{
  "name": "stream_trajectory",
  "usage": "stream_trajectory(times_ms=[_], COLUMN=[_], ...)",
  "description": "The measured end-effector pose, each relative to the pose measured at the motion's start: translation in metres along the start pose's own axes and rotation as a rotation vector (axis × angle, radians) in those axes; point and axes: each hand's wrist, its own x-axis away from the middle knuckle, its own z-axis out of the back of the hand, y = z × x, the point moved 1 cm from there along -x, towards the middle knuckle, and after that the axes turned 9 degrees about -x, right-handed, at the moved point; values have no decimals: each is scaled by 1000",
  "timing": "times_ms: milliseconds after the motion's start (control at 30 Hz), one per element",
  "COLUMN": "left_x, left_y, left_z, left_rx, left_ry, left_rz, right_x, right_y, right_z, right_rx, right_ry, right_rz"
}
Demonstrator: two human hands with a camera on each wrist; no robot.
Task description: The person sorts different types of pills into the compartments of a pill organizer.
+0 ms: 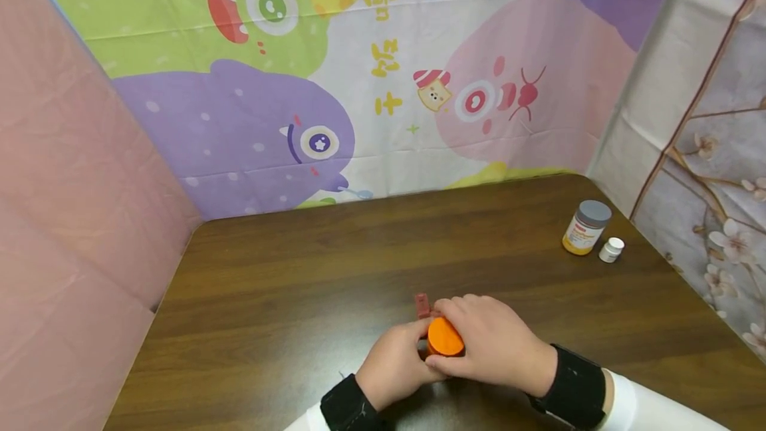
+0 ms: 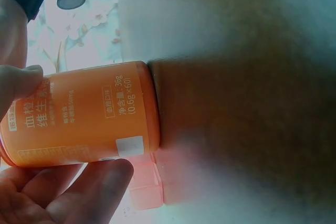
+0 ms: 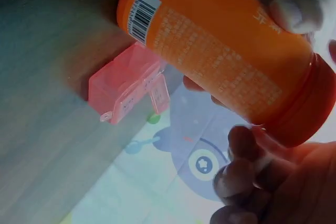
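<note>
An orange bottle with white print (image 2: 89, 114) stands upright on the table between my hands. My left hand (image 1: 395, 358) grips its body, thumb on one side and fingers on the other. My right hand (image 1: 493, 334) curls round the orange cap (image 1: 445, 336), with the thumb on the near side and the fingers on the far side. The cap sits on the bottle in the right wrist view. Just beyond the bottle lies a translucent red pill box (image 3: 126, 80), with a lid raised at its side. From the head, my hands partly hide the box and most of the bottle.
At the right back of the brown wooden table (image 1: 287, 285) stand a jar with a grey lid (image 1: 586, 228) and a small white bottle (image 1: 611, 250). A cartoon-printed cloth (image 1: 383, 145) hangs behind the table, with further cloths at both sides.
</note>
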Motion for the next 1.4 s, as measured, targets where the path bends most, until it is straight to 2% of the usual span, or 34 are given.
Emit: stream_trajectory(times_ms=[133,333,600,667,800,900,1167,1400], left_x=[-1,0,1,0,0,0,1,2], left_y=[-1,0,0,0,0,1,2,2], left_z=[0,0,0,0,0,0,1,2], left_rx=[4,-32,5,-7,-25,-18,-34,6], left_ry=[-11,15,-16,-13,-9,-14,-14,-15], left_rz=[14,-7,8,8,5,15,14,2], right_x=[-1,0,5,4,3,3,4,4], right_y=[-1,0,2,2,1,-1,-1,3], right_z=[0,0,5,4,1,-2,-1,7], right_rx=[28,2,-59,-39,9,8,-9,-85], right_ry=[-28,-51,-80,-59,-12,-4,-23,-111], right_rz=[-41,30,126,104,6,-17,79,207])
